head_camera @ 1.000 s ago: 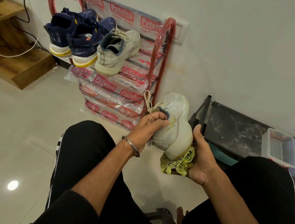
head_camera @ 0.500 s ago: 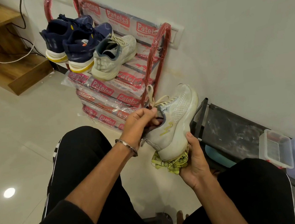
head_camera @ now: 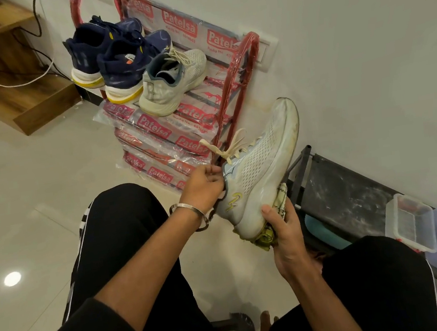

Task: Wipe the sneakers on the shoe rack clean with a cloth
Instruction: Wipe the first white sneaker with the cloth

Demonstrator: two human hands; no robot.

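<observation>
1. White mesh sneaker with cream laces and a yellow side mark (head_camera: 262, 171) is held in the air above the lap, toe raised toward the wall, just beside the red metal shoe rack wrapped in printed plastic (head_camera: 233, 92).
2. Its collar is gripped by the left hand (head_camera: 203, 186), with the fingers curled around the opening near the laces.
3. A yellow-green crumpled cloth (head_camera: 268, 234) is pressed against the sole at the heel by the right hand (head_camera: 285, 228); the thumb lies on the sneaker's side, while the fingers wrap under the cloth and are mostly hidden.
4. The step in hand is judged to be wiping the sole and its edge.
5. The next move is judged to call for the cloth to be drawn along the sole toward the toe, with the collar kept firmly held.
6. The midsole looks dull and grey-marked along its rim, and the mesh looks pale and fairly clean.
7. A matching white sneaker (head_camera: 171, 80) and two navy sneakers with white and yellow soles (head_camera: 116, 59) are seen on the rack's top shelf.
</observation>
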